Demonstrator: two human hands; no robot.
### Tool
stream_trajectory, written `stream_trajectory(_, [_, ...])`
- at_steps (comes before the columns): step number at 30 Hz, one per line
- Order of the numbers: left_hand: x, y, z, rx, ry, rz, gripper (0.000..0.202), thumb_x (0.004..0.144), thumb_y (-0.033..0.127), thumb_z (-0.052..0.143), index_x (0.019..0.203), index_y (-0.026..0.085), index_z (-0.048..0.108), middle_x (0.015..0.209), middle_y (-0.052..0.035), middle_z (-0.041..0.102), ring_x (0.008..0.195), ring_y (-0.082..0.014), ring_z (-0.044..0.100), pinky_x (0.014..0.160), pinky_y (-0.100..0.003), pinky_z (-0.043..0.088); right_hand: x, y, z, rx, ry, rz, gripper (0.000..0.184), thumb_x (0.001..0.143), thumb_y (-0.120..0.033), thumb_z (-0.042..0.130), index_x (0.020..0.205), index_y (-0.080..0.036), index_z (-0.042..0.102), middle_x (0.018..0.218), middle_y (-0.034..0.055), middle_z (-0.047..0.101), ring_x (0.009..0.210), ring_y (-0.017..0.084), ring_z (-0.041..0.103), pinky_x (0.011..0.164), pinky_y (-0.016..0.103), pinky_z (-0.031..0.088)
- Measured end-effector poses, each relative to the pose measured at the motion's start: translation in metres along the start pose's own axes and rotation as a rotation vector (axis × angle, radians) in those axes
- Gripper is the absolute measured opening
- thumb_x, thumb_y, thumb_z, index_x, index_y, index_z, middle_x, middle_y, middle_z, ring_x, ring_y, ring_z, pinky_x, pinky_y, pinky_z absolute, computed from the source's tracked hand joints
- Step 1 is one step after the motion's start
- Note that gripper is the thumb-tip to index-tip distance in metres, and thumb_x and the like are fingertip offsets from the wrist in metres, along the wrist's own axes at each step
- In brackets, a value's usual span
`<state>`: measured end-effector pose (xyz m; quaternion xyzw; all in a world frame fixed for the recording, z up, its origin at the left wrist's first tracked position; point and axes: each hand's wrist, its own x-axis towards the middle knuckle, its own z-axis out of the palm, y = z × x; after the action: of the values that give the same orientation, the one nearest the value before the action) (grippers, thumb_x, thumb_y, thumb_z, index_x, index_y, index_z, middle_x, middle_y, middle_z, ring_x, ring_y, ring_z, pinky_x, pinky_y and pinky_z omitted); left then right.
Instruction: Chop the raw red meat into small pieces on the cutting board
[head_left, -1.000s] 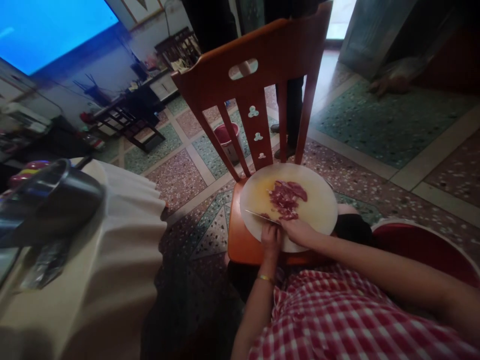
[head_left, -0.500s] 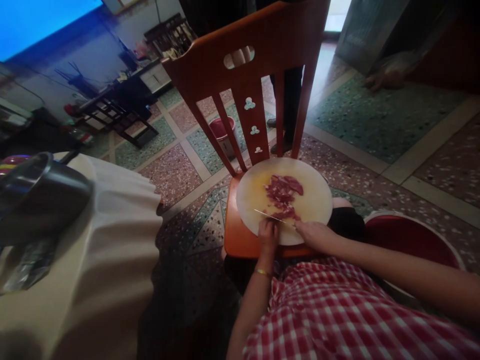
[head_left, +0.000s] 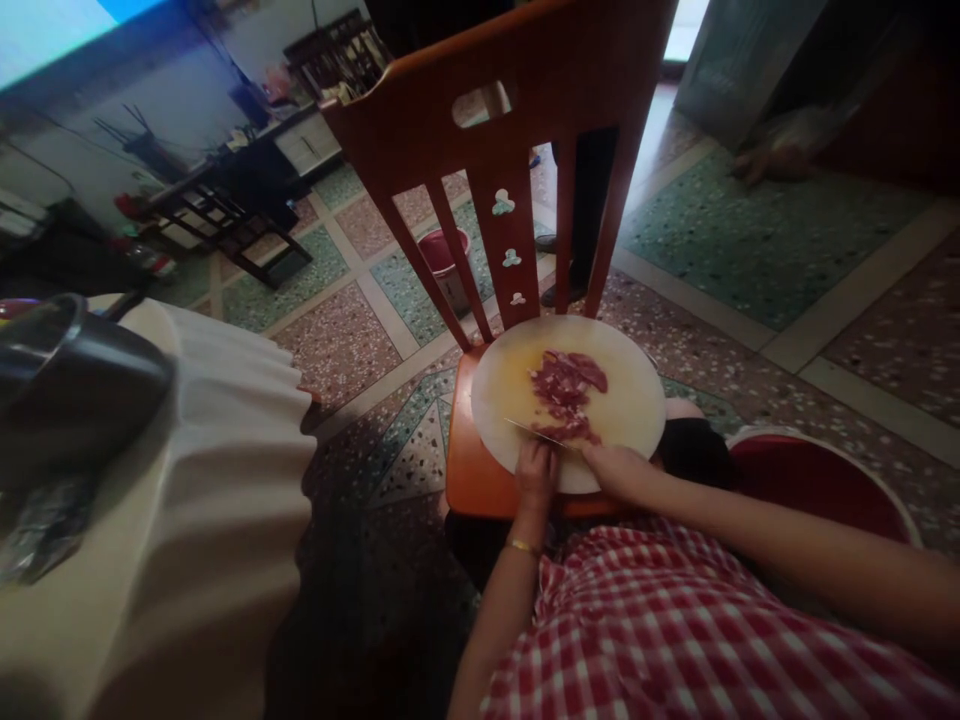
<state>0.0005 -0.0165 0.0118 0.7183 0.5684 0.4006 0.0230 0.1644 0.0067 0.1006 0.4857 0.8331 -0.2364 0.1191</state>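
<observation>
A round, pale cutting board rests on the wooden chair's seat. Sliced and chopped raw red meat lies across its middle, with smaller bits toward me. My right hand is closed around a knife, its handle hidden in the grip. The thin blade points left over the near side of the meat, seen almost edge-on. Against the near side of the blade, my left hand is closed with fingers curled down at the board; whatever they press on is hidden.
The chair's tall slatted back rises behind the board. At left, a cloth-covered table bears a metal pot. A red basin is by my right side; a bucket and a person's legs are beyond the chair.
My right hand and the knife have shifted slightly left. My left hand stays almost in place, and the meat looks the same. The view has tilted a little.
</observation>
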Motion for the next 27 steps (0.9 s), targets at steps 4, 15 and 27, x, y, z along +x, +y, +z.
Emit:
stream_trajectory(4, [0.000, 0.001, -0.004, -0.029, 0.000, -0.006, 0.015, 0.087, 0.017, 0.046, 0.089, 0.015, 0.061, 0.085, -0.0080, 0.059, 0.084, -0.0176, 0.055, 0.073, -0.032, 0.050, 0.028, -0.014, -0.014, 0.024, 0.014, -0.052, 0.027, 0.085, -0.007, 0.035, 0.106, -0.011, 0.053, 0.093, 0.0132, 0.064, 0.089, 0.023, 0.061, 0.074, 0.029, 0.043])
stream_trajectory(15, [0.000, 0.002, -0.005, -0.022, -0.005, 0.008, 0.017, 0.086, 0.013, 0.045, 0.094, 0.016, 0.060, 0.090, -0.0081, 0.059, 0.090, -0.0179, 0.056, 0.077, -0.033, 0.052, -0.020, 0.015, -0.006, -0.009, 0.005, -0.020, 0.025, 0.092, -0.017, 0.031, 0.105, -0.014, 0.052, 0.089, 0.0138, 0.064, 0.084, 0.026, 0.062, 0.068, 0.032, 0.044])
stream_trajectory(27, [-0.008, -0.002, -0.001, 0.049, -0.035, -0.027, 0.018, 0.084, 0.013, 0.041, 0.081, 0.016, 0.058, 0.076, -0.0061, 0.055, 0.075, -0.0171, 0.053, 0.066, -0.030, 0.051, 0.028, -0.026, -0.006, 0.025, 0.198, -0.121, 0.028, 0.086, -0.009, 0.035, 0.105, -0.010, 0.056, 0.092, 0.0142, 0.064, 0.086, 0.022, 0.061, 0.074, 0.027, 0.043])
